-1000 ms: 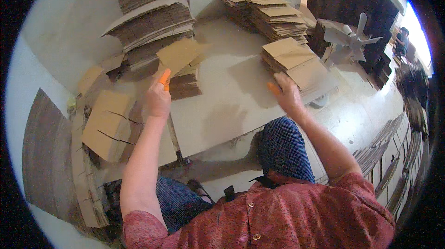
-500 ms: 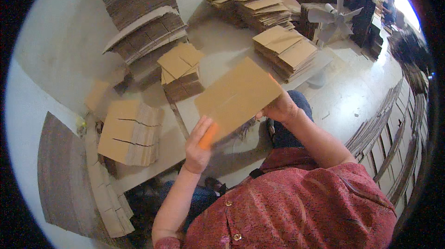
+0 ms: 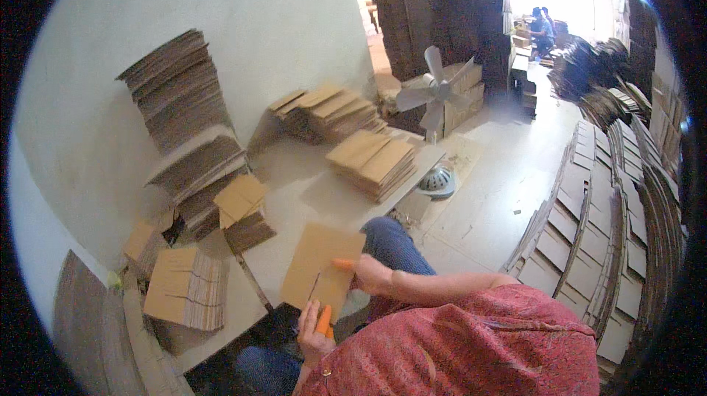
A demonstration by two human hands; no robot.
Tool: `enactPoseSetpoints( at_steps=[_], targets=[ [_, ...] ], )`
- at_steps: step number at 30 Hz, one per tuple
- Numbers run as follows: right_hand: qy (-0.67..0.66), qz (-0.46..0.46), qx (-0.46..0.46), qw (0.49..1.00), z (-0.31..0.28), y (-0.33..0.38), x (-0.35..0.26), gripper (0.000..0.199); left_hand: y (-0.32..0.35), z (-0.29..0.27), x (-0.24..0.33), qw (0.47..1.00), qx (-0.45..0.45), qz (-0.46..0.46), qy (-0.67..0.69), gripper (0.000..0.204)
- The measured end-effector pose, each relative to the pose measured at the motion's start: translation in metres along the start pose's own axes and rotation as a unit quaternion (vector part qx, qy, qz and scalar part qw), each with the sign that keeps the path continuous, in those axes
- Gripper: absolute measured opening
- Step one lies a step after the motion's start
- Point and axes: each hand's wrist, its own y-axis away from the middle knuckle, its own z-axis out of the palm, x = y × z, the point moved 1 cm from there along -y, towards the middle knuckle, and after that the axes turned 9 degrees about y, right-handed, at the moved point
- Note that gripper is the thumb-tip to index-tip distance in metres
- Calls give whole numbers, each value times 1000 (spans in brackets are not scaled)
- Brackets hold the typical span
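I hold a flat brown cardboard sheet (image 3: 321, 267) upright in front of my lap with both hands. My left hand (image 3: 315, 333), with orange covers on the fingertips, grips its lower edge. My right hand (image 3: 366, 275), also orange-tipped, pinches its right edge. The sheet hangs over the near edge of a low white work table (image 3: 294, 197). On that table lie a small stack of cardboard pieces (image 3: 245, 212) to the left and a larger stack (image 3: 373, 162) to the right.
Tall piles of flattened cardboard (image 3: 180, 109) lean on the white wall. Another stack (image 3: 185, 287) sits low at my left. A standing fan (image 3: 436, 94) is beyond the table. Rows of cardboard (image 3: 604, 219) line the floor at right. People (image 3: 541, 27) work far back.
My hands left the table, took up a cardboard sheet and drew it close to my body. My view has swung upward and to the right, showing the room beyond.
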Motion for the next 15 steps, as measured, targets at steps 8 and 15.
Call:
enactPoseSetpoints(
  at_steps=[8, 15],
  targets=[
    [64, 0, 2, 998, -25, 29, 13, 32, 11, 16, 3, 996, -79, 6, 27, 35],
    [109, -70, 29, 991, -50, 19, 32, 25, 30, 24, -27, 985, -57, -142, 80, 30]
  ],
)
